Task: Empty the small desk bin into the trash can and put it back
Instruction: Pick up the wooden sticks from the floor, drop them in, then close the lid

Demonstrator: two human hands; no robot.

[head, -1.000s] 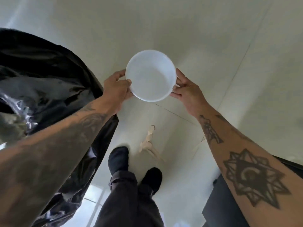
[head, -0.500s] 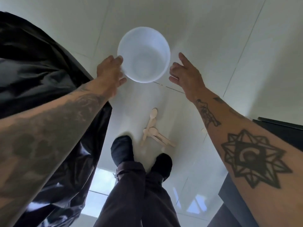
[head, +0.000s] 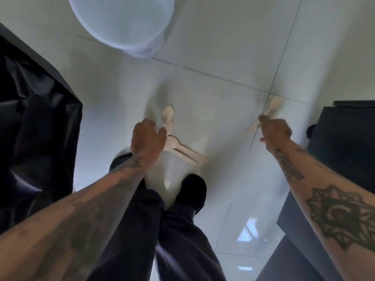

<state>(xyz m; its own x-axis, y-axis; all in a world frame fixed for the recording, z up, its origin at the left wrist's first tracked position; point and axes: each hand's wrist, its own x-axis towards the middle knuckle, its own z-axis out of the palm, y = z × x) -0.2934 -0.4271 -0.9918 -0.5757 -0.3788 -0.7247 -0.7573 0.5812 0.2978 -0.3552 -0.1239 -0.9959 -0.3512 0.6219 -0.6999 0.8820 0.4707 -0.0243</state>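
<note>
A: Spoons [head: 178,147] on the floor [head: 223,47], frame centre, a loose cluster of pale wooden ones just ahead of the shoes. Long axes mixed: two run up-frame with bowls toward the top, the others slant down toward lower right.

B: Which hand do I log as nearer?

A: The left hand [head: 147,138]. It sits over the cluster's left edge, fingers curled and partly spread, thumb tip close against a spoon bowl. I can't tell whether that grip has anything in it; motion blur hides the contact.

B: And the right?

A: The right hand [head: 275,131] is at right of centre, over a single stray spoon [head: 269,112] whose long axis runs diagonally, bowl at upper right, handle at lower left. The fingers are at its mid-shaft. Grasped or merely touched, I cannot say.

B: The bin?

A: The small desk bin [head: 121,23] stands at the top of frame, left of centre, white, mouth toward me, in neither hand and well apart from both. The black trash bag [head: 34,122] fills the left edge.

B: Judgement?

A: I'd call this spill recovery. The cluster lies just up-frame and right of the left grip, so a short forward reach should cover it.
</note>
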